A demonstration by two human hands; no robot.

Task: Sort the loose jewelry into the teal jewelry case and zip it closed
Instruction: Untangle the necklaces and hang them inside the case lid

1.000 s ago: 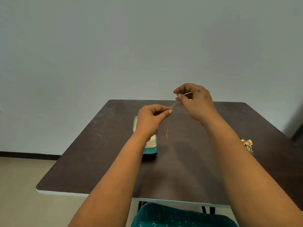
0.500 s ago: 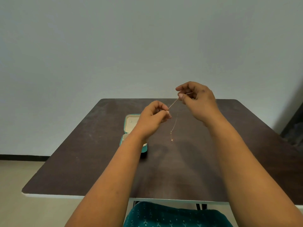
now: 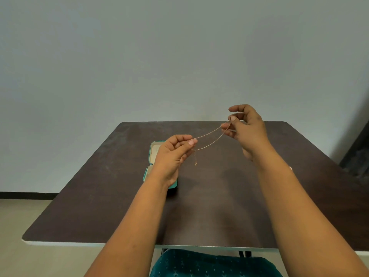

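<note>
Now we hold the thin gold chain (image 3: 209, 136) stretched between both hands above the table (image 3: 219, 196). Our left hand (image 3: 173, 154) pinches one end between thumb and forefinger, the other fingers curled in, and a short tail with a tiny charm dangles just below that grip. Our right hand (image 3: 245, 128) pinches the far part of the loop at its fingertips, with the remaining fingers fanned loosely. Two strands run side by side between the grips, sagging a little.

A second ago our hands were nearly touching and only a short length showed; half a second ago they had begun to part, with the chain hanging down. By this moment they are well apart and the necklace is drawn out almost straight. We judge that it is now untangled and laid out in the air, ready to be lowered into place.

The teal jewelry case (image 3: 154, 154) lies open on the table beneath and behind our left wrist, which hides most of its near half; its pale lining shows. The zip is not yet closed. Whether other pieces already sit inside, we cannot tell.

Next, we expect, comes lowering the chain into the case without letting it bunch or knot again.
</note>
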